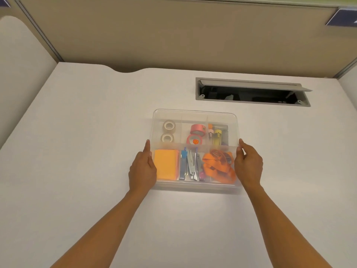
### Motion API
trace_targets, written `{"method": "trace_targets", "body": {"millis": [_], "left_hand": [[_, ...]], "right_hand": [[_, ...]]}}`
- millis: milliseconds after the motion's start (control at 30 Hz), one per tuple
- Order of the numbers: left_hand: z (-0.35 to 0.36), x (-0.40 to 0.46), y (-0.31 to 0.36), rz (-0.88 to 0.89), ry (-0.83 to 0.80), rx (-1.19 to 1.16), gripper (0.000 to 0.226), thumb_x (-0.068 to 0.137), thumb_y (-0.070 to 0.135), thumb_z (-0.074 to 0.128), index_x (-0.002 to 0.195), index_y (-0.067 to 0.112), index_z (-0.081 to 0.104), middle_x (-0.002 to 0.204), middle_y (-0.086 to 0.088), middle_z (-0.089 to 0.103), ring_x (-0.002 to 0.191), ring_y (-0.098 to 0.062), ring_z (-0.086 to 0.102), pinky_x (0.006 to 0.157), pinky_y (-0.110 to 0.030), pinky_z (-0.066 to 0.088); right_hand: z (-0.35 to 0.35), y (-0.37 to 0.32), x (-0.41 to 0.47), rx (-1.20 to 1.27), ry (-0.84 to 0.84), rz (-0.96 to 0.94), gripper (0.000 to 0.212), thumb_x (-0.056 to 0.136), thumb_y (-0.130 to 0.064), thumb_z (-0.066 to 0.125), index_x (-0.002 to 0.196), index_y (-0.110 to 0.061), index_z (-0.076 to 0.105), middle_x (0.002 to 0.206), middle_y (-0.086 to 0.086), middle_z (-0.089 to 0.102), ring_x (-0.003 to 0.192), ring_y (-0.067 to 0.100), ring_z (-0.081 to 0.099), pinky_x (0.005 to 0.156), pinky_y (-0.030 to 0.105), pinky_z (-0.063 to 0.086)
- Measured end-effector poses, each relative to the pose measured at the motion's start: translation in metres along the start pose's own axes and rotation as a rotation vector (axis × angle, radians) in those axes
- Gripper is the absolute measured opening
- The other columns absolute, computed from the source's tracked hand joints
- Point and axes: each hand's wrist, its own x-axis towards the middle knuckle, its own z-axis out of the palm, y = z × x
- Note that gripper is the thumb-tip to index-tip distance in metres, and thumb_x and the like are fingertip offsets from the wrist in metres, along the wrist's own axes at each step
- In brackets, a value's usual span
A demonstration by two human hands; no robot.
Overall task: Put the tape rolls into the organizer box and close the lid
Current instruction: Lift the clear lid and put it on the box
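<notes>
The clear organizer box (195, 185) stands on the white desk, with a clear lid (195, 115) lying over it. Two whitish tape rolls (168, 131) sit in its back left compartment. Two pink tape rolls (196, 134) sit in the back middle one. My left hand (143, 169) grips the lid's left edge, fingers stretched along it. My right hand (249, 165) grips the right edge the same way. Whether the lid is fully seated I cannot tell.
Inside the box are also orange sticky notes (166, 164), staplers (190, 164), an orange strap with clips (218, 166) and small bottles (217, 135). An open cable hatch (251, 93) is sunk into the desk behind the box. Partition walls stand at the back and left.
</notes>
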Motion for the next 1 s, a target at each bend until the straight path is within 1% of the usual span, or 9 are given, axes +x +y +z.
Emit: {"method": "trace_targets", "body": {"millis": [133, 267, 433, 500, 567, 633, 733, 800, 1000], "left_hand": [[0.0, 0.006, -0.004, 0.013, 0.004, 0.036, 0.046, 0.099, 0.024, 0.034, 0.145, 0.026, 0.034, 0.088, -0.003, 0.062, 0.075, -0.019, 0.056, 0.063, -0.034, 0.045], [-0.007, 0.01, -0.002, 0.058, -0.017, 0.109, 0.045, 0.098, 0.022, 0.035, 0.142, 0.024, 0.039, 0.092, -0.003, 0.063, 0.078, -0.027, 0.059, 0.068, -0.039, 0.048], [-0.015, 0.03, 0.0, 0.095, 0.02, 0.144, 0.033, 0.091, 0.028, 0.051, 0.121, 0.016, 0.057, 0.113, -0.004, 0.057, 0.085, -0.028, 0.063, 0.071, -0.039, 0.05], [-0.014, 0.041, 0.005, 0.12, 0.065, 0.134, 0.034, 0.09, 0.035, 0.053, 0.117, 0.015, 0.056, 0.118, -0.003, 0.055, 0.094, -0.025, 0.062, 0.073, -0.039, 0.049], [-0.009, 0.059, 0.012, 0.193, 0.113, 0.169, 0.04, 0.091, 0.037, 0.051, 0.123, 0.012, 0.053, 0.126, -0.007, 0.056, 0.108, -0.026, 0.058, 0.081, -0.04, 0.049], [-0.002, 0.084, 0.022, 0.266, 0.097, 0.229, 0.048, 0.094, 0.035, 0.048, 0.132, 0.007, 0.048, 0.138, -0.013, 0.051, 0.123, -0.03, 0.05, 0.095, -0.043, 0.044], [0.015, 0.116, 0.036, 0.349, -0.072, 0.342, 0.055, 0.098, 0.035, 0.04, 0.144, 0.005, 0.032, 0.153, -0.014, 0.033, 0.139, -0.03, 0.031, 0.111, -0.043, 0.029], [0.026, 0.124, 0.037, 0.37, -0.14, 0.394, 0.058, 0.099, 0.039, 0.035, 0.146, 0.005, 0.028, 0.155, -0.013, 0.026, 0.143, -0.031, 0.022, 0.113, -0.045, 0.025], [0.032, 0.127, 0.033, 0.381, -0.107, 0.399, 0.065, 0.097, 0.048, 0.032, 0.142, 0.002, 0.034, 0.152, -0.016, 0.032, 0.141, -0.033, 0.025, 0.114, -0.044, 0.021]], "right_hand": [[0.001, -0.001, 0.003, -0.003, -0.007, 0.031, 0.036, 0.097, -0.032, 0.043, 0.128, -0.023, 0.058, 0.125, 0.003, 0.065, 0.108, 0.027, 0.061, 0.093, 0.043, 0.048], [0.0, -0.004, 0.004, -0.041, -0.014, 0.025, 0.035, 0.097, -0.031, 0.041, 0.128, -0.023, 0.056, 0.123, 0.004, 0.066, 0.107, 0.03, 0.061, 0.092, 0.045, 0.048], [-0.003, -0.006, 0.015, -0.082, -0.041, 0.015, 0.03, 0.09, -0.023, 0.046, 0.119, -0.023, 0.052, 0.112, 0.007, 0.067, 0.092, 0.027, 0.062, 0.08, 0.039, 0.049], [-0.004, -0.01, 0.025, -0.087, 0.014, -0.019, 0.034, 0.088, -0.023, 0.05, 0.123, -0.021, 0.052, 0.123, 0.006, 0.062, 0.102, 0.025, 0.06, 0.085, 0.038, 0.046], [0.0, -0.018, 0.038, -0.125, 0.041, -0.093, 0.039, 0.093, -0.033, 0.049, 0.13, -0.019, 0.048, 0.135, 0.008, 0.055, 0.119, 0.028, 0.052, 0.097, 0.044, 0.042], [0.006, -0.028, 0.054, -0.157, -0.046, -0.175, 0.049, 0.096, -0.046, 0.042, 0.138, -0.019, 0.041, 0.145, 0.007, 0.045, 0.13, 0.028, 0.043, 0.105, 0.046, 0.035], [0.019, -0.036, 0.078, -0.281, -0.222, -0.276, 0.064, 0.096, -0.056, 0.032, 0.149, -0.022, 0.023, 0.159, 0.003, 0.021, 0.144, 0.024, 0.02, 0.114, 0.045, 0.018], [0.026, -0.035, 0.083, -0.343, -0.267, -0.312, 0.071, 0.093, -0.061, 0.025, 0.151, -0.02, 0.018, 0.16, 0.003, 0.015, 0.146, 0.023, 0.013, 0.117, 0.045, 0.015], [0.033, -0.032, 0.086, -0.372, -0.227, -0.305, 0.084, 0.086, -0.074, 0.016, 0.15, -0.02, 0.02, 0.159, 0.003, 0.021, 0.145, 0.024, 0.019, 0.115, 0.044, 0.015]]}}
